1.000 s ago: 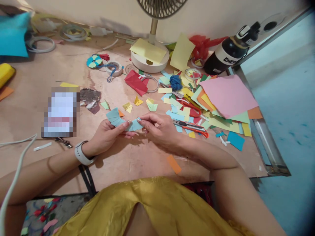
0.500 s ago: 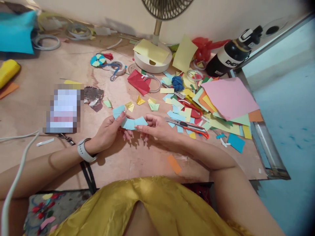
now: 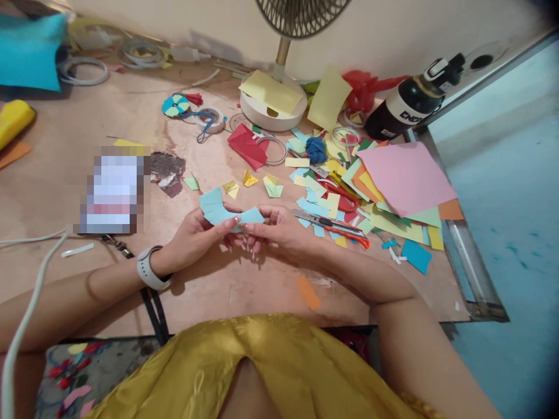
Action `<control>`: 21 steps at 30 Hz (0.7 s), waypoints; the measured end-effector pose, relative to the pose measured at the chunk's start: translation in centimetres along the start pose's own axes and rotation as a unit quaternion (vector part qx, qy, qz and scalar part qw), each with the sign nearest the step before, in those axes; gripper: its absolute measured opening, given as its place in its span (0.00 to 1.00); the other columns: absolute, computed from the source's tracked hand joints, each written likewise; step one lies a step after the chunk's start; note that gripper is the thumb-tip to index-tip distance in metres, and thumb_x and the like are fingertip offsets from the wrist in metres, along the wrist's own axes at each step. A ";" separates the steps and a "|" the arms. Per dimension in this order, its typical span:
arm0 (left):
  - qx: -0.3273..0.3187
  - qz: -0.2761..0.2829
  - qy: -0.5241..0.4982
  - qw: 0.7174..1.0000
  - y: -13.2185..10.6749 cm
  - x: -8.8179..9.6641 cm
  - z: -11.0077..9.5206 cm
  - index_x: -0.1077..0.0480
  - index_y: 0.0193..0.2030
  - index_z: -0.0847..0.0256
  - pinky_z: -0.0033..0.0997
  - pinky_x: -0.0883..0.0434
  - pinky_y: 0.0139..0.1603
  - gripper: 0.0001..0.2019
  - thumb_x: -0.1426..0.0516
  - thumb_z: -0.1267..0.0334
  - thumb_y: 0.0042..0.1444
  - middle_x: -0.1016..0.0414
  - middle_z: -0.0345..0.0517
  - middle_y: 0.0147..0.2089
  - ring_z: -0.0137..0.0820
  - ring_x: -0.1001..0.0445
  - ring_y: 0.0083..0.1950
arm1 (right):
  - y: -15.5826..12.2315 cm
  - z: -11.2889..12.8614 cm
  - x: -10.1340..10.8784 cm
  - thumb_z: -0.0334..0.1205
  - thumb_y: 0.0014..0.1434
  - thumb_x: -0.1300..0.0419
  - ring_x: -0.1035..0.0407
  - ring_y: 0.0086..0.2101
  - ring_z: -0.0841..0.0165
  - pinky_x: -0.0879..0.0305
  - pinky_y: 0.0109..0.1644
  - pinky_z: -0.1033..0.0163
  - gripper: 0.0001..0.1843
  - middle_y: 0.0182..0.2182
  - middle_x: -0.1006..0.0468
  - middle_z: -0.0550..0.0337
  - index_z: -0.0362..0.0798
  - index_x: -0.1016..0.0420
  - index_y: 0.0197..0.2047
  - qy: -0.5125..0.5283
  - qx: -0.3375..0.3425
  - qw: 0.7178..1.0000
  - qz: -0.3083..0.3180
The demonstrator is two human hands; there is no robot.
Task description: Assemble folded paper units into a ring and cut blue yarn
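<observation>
Nearest you, your left hand (image 3: 192,241) and right hand (image 3: 279,230) meet just above the table (image 3: 218,285). Both are pinched shut on the blue strip (image 3: 216,208). Your left thumb and fingers clamp its middle and your right fingertips nip its right end. Its left end fans free past your thumb.

The paper looks thin, so pulling your hands apart too hard may tear it at a fold. If you slacken either pinch, the pleats could spring open (the free end already splays). The knife (image 3: 332,223) lies just beside your right hand, and I cannot tell whether its blade is out. A sideways sweep of that wrist could catch it. The cable (image 3: 26,314) runs near your left forearm, where your watch (image 3: 148,269) might snag it.

The table is bare, stained plywood, with an orange scrap (image 3: 308,292) near its front edge. Folded bits and offcuts litter the middle, and red scissors (image 3: 343,198) lie among them. On the right, a heap of coloured sheets sits under a pink sheet (image 3: 406,174). Further back are a fan base (image 3: 273,107), tape rolls (image 3: 82,71) and a black bottle (image 3: 408,102) on its side. A pale wall (image 3: 393,29) closes the back, and a blue floor (image 3: 515,203) drops away at the right.
</observation>
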State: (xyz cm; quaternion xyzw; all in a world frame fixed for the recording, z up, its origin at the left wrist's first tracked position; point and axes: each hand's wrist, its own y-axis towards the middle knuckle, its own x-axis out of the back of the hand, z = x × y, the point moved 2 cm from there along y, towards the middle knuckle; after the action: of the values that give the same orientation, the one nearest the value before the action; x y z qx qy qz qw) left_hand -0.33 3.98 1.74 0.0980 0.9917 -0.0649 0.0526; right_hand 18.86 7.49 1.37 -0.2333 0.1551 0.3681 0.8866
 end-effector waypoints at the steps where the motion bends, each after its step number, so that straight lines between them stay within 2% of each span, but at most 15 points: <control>1: -0.006 0.004 0.007 1.000 -0.1 0.1 0.1 0.17 0.41 0.59 0.26 0.22 0.29 0.16 0.31 0.48 0.60 0.16 0.44 0.30 0.31 0.20 0.27 | -0.1 0.0 0.0 0.51 0.55 0.23 0.24 0.25 0.75 0.24 0.30 0.70 0.21 0.28 0.18 0.64 0.45 0.23 0.41 -0.002 -0.007 1.000 0.008; 4: -0.010 0.013 0.019 1.000 -0.1 0.5 0.4 0.17 0.35 0.60 0.24 0.22 0.30 0.13 0.31 0.51 0.61 0.17 0.44 0.29 0.29 0.22 0.27 | -0.3 0.0 -0.1 0.50 0.55 0.23 0.26 0.25 0.74 0.27 0.28 0.70 0.21 0.27 0.19 0.64 0.45 0.22 0.41 -0.013 -0.009 1.000 0.013; 9: -0.017 0.016 0.004 1.000 0.1 0.4 0.4 0.18 0.32 0.59 0.23 0.24 0.28 0.13 0.32 0.52 0.62 0.18 0.43 0.28 0.28 0.23 0.27 | -0.6 0.6 -0.5 0.49 0.58 0.26 0.30 0.26 0.77 0.31 0.31 0.70 0.17 0.28 0.22 0.67 0.46 0.21 0.41 -0.083 0.042 0.996 0.005; 12: -0.041 0.021 0.029 0.999 0.1 0.1 -0.2 0.18 0.34 0.58 0.24 0.24 0.32 0.11 0.32 0.54 0.63 0.18 0.43 0.30 0.29 0.23 0.31 | -0.7 0.6 -0.6 0.50 0.58 0.26 0.31 0.26 0.77 0.33 0.29 0.71 0.18 0.28 0.23 0.67 0.45 0.21 0.39 -0.116 0.048 0.992 -0.009; 17: -0.065 0.019 0.067 0.995 0.0 0.0 -0.8 0.16 0.37 0.56 0.27 0.23 0.37 0.10 0.33 0.54 0.63 0.17 0.46 0.36 0.32 0.22 0.35 | -0.6 -0.7 -0.4 0.62 0.53 0.25 0.29 0.20 0.74 0.30 0.21 0.68 0.27 0.23 0.23 0.66 0.45 0.24 0.35 -0.052 -0.030 0.998 -0.009; 21: -0.066 -0.006 0.062 0.996 0.0 0.4 -0.3 0.14 0.40 0.55 0.31 0.21 0.42 0.08 0.31 0.54 0.60 0.15 0.48 0.41 0.36 0.19 0.41 | -0.6 -1.3 -0.4 0.61 0.54 0.26 0.29 0.20 0.74 0.28 0.22 0.69 0.26 0.21 0.23 0.66 0.45 0.23 0.32 -0.082 0.004 0.996 -0.015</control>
State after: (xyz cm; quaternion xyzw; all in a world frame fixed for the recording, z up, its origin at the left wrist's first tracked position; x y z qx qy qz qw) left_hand -0.79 4.08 1.99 0.0927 0.9957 0.0064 -0.0035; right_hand 18.91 6.21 0.67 -0.2008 0.0796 0.3723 0.9026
